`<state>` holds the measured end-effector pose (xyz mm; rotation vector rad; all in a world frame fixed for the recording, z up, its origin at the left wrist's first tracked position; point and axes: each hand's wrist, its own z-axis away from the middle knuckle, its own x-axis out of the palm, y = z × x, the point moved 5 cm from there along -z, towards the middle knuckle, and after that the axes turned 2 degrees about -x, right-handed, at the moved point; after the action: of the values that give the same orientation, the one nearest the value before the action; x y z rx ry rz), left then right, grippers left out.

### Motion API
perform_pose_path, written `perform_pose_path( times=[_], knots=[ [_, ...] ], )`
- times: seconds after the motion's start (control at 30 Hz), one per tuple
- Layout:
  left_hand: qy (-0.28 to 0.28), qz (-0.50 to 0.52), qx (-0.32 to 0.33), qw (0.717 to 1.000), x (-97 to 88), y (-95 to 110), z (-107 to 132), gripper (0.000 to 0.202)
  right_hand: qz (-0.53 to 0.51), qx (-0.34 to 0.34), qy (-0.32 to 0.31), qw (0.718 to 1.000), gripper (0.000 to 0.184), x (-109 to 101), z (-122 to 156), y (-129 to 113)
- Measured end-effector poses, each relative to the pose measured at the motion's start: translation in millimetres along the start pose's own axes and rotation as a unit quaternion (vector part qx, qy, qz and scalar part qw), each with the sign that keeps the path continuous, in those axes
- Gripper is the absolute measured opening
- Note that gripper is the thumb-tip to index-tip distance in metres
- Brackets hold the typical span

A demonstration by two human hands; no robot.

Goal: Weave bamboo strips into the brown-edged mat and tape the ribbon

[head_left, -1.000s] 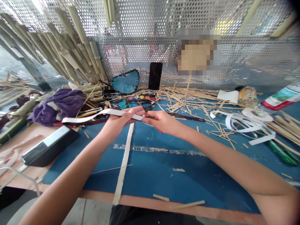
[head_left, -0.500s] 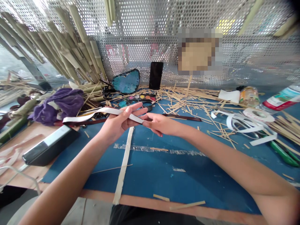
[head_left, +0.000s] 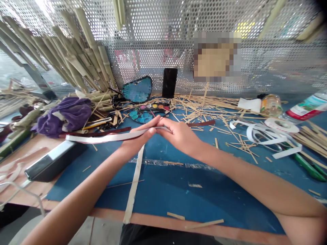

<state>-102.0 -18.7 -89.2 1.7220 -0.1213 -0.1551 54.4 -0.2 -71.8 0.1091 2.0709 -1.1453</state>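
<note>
From my station I'm reading the head feed, and the two hands have drawn together since the last look. My left hand (head_left: 139,134) has closed, its fingers curled around a long white strip (head_left: 102,137), where a moment ago it lay more open, palm up, beneath the strip. My right hand (head_left: 180,134) is narrowed to a pinch, its fingertips (head_left: 160,126) meeting the strip just beside the left hand's fingers. The gap between the hands has gone, and the strip now runs flatter, no longer arching.

Using the pale bamboo strip (head_left: 134,185) on the blue mat (head_left: 178,190) as my landmark, the hands sit just beyond its far end, and the white strip reaches out to the left of it. A dark brown strip (head_left: 201,123) lies behind the hands, also beyond the bamboo strip. Further past that landmark is a watercolour palette (head_left: 148,115). A purple cloth (head_left: 66,117) is off to the left of it, and loose white strips (head_left: 265,136) are well to its right.
</note>
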Motion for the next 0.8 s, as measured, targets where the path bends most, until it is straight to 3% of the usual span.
perform_pose_path(
  times=[0.17,0.33,0.47,0.8],
  knots=[
    [0.063,0.052,-0.042,0.996,-8.1,-9,-7,0.063,-0.027,0.044,0.019,0.998,0.028,-1,0,1],
    [0.129,0.085,-0.131,0.979,-15.8,-20,-6,0.053,0.136,0.114,-0.007,0.984,0.020,0,3,-1],
    [0.104,0.095,-0.143,0.980,-10.5,-20,-3,0.046,0.228,0.129,-0.025,0.965,0.019,-1,2,0],
    [0.064,0.152,-0.160,0.973,-6.3,-17,-3,0.039,0.120,0.150,-0.038,0.981,0.020,7,-1,17]
  ],
)
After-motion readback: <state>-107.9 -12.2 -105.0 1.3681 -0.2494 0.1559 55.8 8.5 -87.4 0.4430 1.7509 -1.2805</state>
